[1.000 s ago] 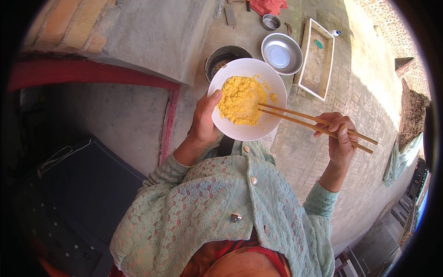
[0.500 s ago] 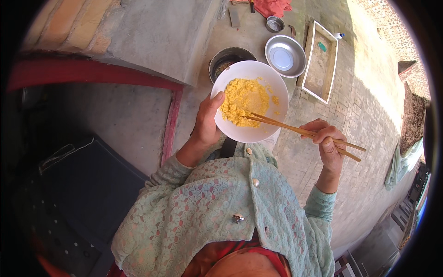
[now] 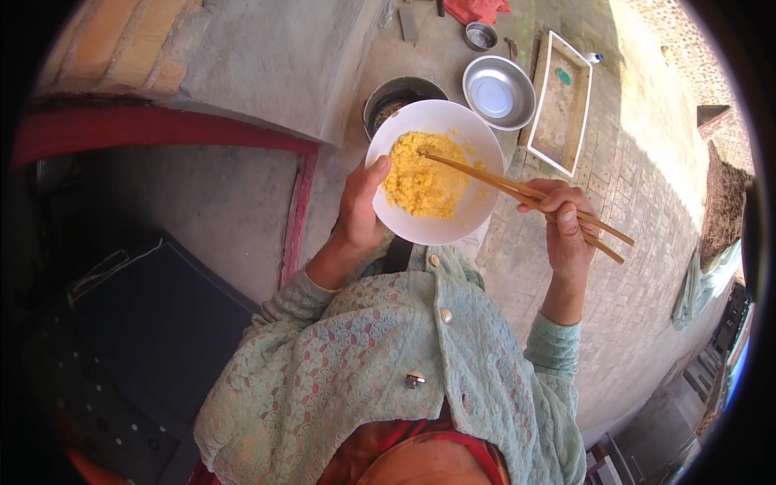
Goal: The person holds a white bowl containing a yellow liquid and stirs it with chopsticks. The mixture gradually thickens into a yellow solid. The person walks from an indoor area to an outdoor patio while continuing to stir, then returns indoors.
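Left hand (image 3: 358, 212) is gripping the round white bowl (image 3: 436, 171) by its left rim, thumb hooked over the edge, fingers hidden underneath. Bowl is being held up in front of the chest, above the ground, tilted slightly toward the person. Crumbly yellow food (image 3: 422, 178) is sitting in the bowl's left and middle part, some of the white bottom showing bare on the right.

Pair of long wooden chopsticks (image 3: 525, 196) is crossing the bowl's right rim, tips resting in the yellow food, butt ends sticking out to the lower right past the knuckles. Right hand (image 3: 567, 228) is closed around the chopsticks, fingers curled over them, just right of the bowl.

Both forearms are wearing a pale green lace cardigan (image 3: 388, 356) with round buttons.

On the paved ground beyond the bowl: a dark round pot (image 3: 396, 95) is partly hidden behind the bowl's upper rim; a shiny round metal basin (image 3: 499, 92) is sitting just right of it; a white-rimmed rectangular tray (image 3: 561, 103) is lying further right; a small metal cup (image 3: 481, 35) is standing near the top edge.
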The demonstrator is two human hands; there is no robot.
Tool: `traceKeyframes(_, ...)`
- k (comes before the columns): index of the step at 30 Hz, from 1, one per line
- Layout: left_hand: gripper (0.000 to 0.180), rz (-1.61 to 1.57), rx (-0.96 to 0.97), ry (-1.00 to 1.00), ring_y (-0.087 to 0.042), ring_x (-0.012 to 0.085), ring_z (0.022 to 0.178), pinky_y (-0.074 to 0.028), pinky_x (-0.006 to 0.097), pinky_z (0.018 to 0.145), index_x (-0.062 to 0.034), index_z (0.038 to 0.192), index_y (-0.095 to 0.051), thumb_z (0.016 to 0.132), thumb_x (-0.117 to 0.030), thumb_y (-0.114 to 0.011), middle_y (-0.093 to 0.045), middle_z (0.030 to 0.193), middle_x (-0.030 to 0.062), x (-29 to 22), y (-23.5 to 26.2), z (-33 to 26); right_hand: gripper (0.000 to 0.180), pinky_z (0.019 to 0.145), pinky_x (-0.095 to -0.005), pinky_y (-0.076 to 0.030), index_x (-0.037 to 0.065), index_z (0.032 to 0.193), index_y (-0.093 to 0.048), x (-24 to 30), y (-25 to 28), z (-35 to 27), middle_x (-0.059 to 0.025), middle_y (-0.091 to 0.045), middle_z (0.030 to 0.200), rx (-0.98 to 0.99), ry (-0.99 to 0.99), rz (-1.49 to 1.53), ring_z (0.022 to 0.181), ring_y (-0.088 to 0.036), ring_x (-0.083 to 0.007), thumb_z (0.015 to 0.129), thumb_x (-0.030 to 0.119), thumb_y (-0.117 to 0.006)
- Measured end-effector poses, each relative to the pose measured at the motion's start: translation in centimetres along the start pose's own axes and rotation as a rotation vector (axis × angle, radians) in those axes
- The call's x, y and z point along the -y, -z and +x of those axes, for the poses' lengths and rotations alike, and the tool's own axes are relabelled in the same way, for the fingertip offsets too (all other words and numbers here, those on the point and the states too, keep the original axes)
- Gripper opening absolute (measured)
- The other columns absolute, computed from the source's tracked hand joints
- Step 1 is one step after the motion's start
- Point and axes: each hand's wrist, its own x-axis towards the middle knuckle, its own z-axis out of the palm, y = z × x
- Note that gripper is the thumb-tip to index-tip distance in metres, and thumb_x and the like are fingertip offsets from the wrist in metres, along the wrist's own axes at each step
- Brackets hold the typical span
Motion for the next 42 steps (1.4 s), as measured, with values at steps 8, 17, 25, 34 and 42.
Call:
traceKeyframes(8,0.048,0.026,-0.053,-0.029,-0.056,0.0188,0.107,-0.043,0.03,0.091,0.0057,0.125,-0.043,0.094,-0.031,-0.041,-0.056,0.118,0.0144,0.0,-0.5,-0.2,0.026,0.071,-0.0383,-0.055,0.0,0.096,-0.055,0.2,3.0,-0.4,-0.0251,-0.06,0.102,-0.028,-0.08,0.194,0.087,-0.064,-0.0282,0.093,0.026,-0.051)
traceKeyframes(17,0.045,0.059,-0.041,-0.027,-0.057,0.0179,0.105,-0.044,0.03,0.09,0.0057,0.122,-0.046,0.094,-0.029,-0.04,-0.058,0.116,0.0136,-0.2,-0.5,-0.2,0.021,0.072,-0.0375,-0.055,0.001,0.098,-0.054,-3.1,3.2,-2.1,-0.0234,-0.06,0.105,-0.15,-0.132,0.321,0.088,-0.064,-0.0272,0.093,0.022,-0.051)
traceKeyframes(25,0.044,0.034,-0.035,-0.015,-0.057,0.0181,0.105,-0.044,0.03,0.09,0.0055,0.121,-0.047,0.094,-0.028,-0.041,-0.058,0.115,0.0134,0.1,-0.2,0.0,0.028,0.067,-0.0352,-0.057,0.002,0.094,-0.051,-4.7,3.3,-3.8,-0.0255,-0.059,0.103,-0.192,-0.119,0.547,0.079,-0.066,-0.0287,0.097,0.028,-0.041)
traceKeyframes(34,0.045,-0.038,-0.041,-0.007,-0.056,0.0188,0.108,-0.043,0.031,0.092,0.0054,0.124,-0.044,0.094,-0.028,-0.042,-0.056,0.118,0.0139,0.3,-0.1,0.1,0.031,0.063,-0.0402,-0.058,-0.001,0.091,-0.054,-3.4,4.6,-4.2,-0.0213,-0.056,0.095,-0.147,-0.075,0.367,0.081,-0.065,-0.0291,0.096,0.029,-0.046)
traceKeyframes(42,0.045,-0.018,-0.041,-0.006,-0.056,0.0187,0.108,-0.043,0.031,0.092,0.0054,0.124,-0.044,0.094,-0.027,-0.042,-0.056,0.118,0.0138,0.2,-0.1,0.0,0.033,0.064,-0.041,-0.058,-0.001,0.084,-0.056,-1.7,4.2,-3.4,-0.0186,-0.054,0.089,-0.008,-0.047,0.257,0.076,-0.063,-0.0283,0.092,0.031,-0.054)
